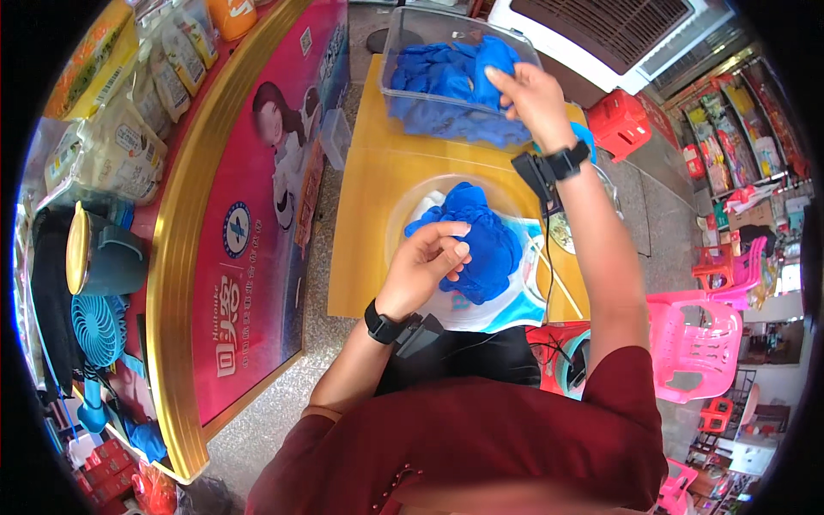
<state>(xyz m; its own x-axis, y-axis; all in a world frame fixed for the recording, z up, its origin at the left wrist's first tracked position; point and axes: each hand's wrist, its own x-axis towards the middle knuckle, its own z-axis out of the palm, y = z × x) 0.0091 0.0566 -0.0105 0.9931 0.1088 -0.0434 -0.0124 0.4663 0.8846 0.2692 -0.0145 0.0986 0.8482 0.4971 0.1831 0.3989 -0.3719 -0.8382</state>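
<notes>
One blue layered bunch [491,262], judged part-built, below left hand [429,262], thumb and forefinger nearly meeting, hold not discernible; remaining: many loose blue pieces [421,69] in clear bin [446,101], one pinched by right hand [530,93].

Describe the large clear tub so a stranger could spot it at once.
Start at the yellow table and look to its far end. The large clear tub there is rectangular, with the right hand at its right side. Unlike the smaller clear container to its left, it is heaped with blue pieces.
</notes>
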